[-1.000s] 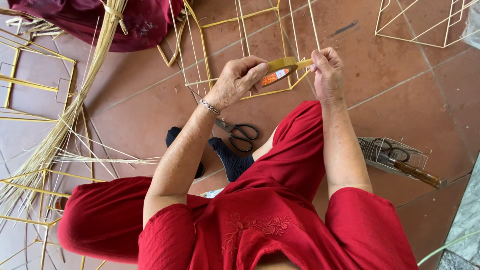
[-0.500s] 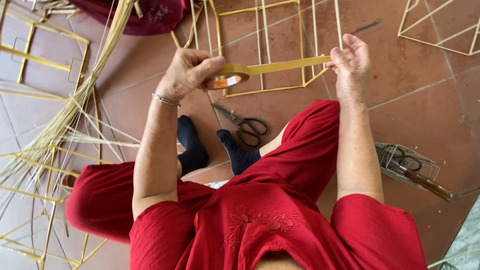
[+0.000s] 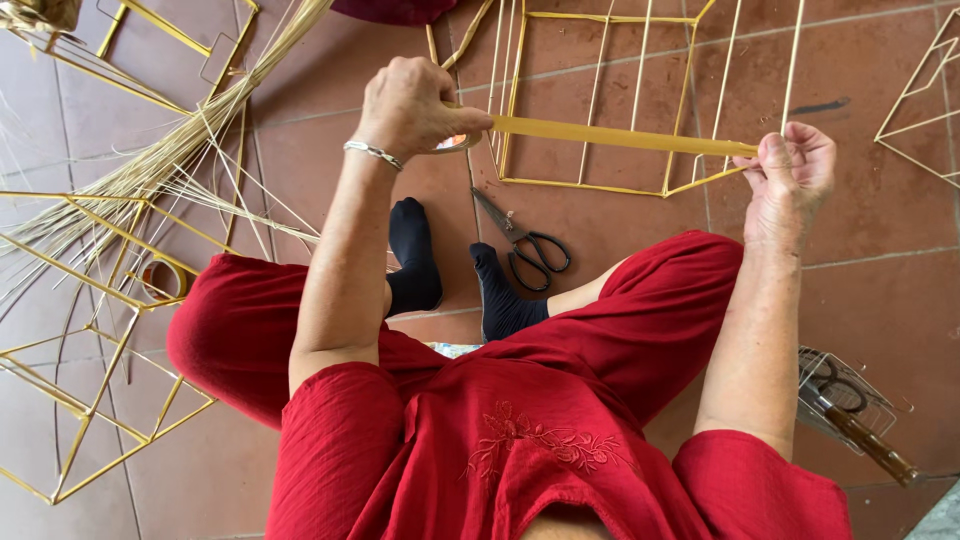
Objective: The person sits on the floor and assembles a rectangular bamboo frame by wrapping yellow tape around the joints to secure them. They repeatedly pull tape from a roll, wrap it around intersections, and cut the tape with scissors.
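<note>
The floor [image 3: 880,230] is made of big reddish-brown tiles with thin pale lines between them. Soft, even light falls on it. Yellow stick frames [image 3: 90,330] and a bundle of pale straw [image 3: 140,175] lie on the floor.

A strip of yellowish adhesive tape [image 3: 620,136], smooth with a faint sheen, stretches over a floor [image 3: 880,220] of matt terracotta tiles. Thin bamboo frames [image 3: 640,100], wrapped in glossy yellow, lie beside a bundle of pale, dry, fibrous splints [image 3: 150,170]. The scissors [image 3: 525,240] are dark dull metal. The red clothing [image 3: 520,440] is soft crinkled cloth with embroidery; a bracelet [image 3: 372,152] glints silver metal.
</note>
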